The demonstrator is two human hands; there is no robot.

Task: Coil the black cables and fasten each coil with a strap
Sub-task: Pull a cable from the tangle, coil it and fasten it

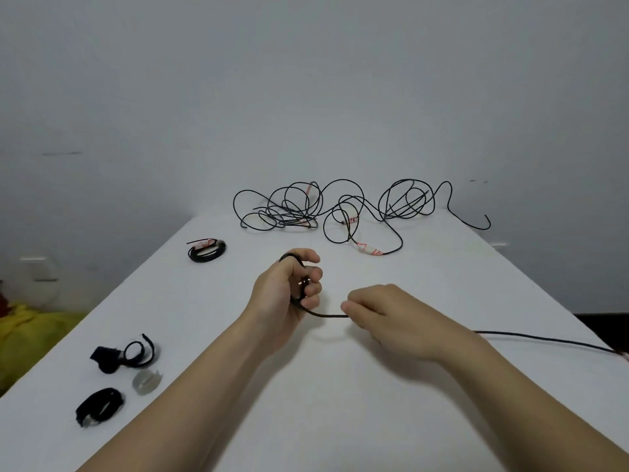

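My left hand [286, 294] grips a small coil of black cable [299, 287] above the middle of the white table [340, 403]. From the coil the cable runs right to my right hand [384, 311], which pinches it, and its tail [544, 339] trails off the table's right edge. A tangle of loose black cables [340, 209] with white and red labels lies at the far end. One finished coil [206, 252] rests at the far left. Black straps [124, 356] [98, 405] lie near the left front edge.
A small translucent grey piece [146, 381] sits between the two straps. Something yellow [30, 335] lies on the floor beyond the table's left edge. A grey wall stands behind the table.
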